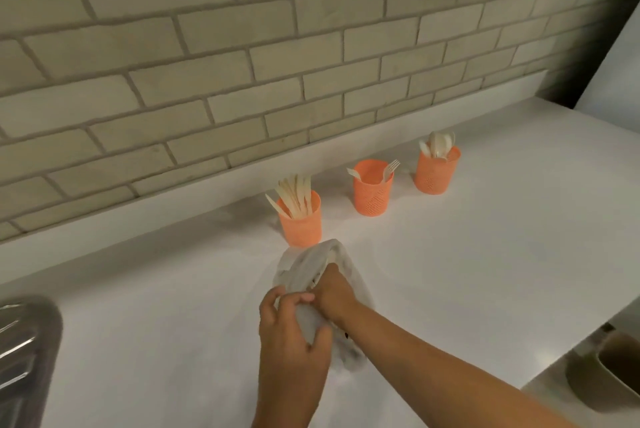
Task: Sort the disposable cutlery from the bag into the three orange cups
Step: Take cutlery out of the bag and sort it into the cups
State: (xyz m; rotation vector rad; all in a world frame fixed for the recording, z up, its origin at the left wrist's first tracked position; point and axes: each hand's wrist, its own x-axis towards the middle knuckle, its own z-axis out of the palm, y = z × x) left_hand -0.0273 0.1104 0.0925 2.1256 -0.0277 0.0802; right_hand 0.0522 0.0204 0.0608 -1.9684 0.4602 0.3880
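reaching into the mouth of the clear plastic bag [304,268], the right hand [335,292] is buried past the knuckles. its fingers are hidden by the crumpled film, so i cannot tell whether they are spread or closed on anything. the left hand [289,327] grips the near side of the bag, thumb and fingers curled round a bunched fold of plastic. the bag lies on the white counter [467,254], just in front of the nearest of the 3 orange cups, and its cloudy film hides what is inside.

the left cup [301,226] holds a sheaf of pale knives [294,195], fanned toward the wall. the middle cup [373,192] sits further back and to the right, with 2 forks [391,167] leaning at opposite sides of its rim, tines up. the right cup [437,173], furthest back, carries a cluster of spoons [439,143], bowls up. the 3 cups stand apart in a slanting row near the brick wall [242,46]. what looks like a ribbed metal drainer [24,334] shows at the left edge.
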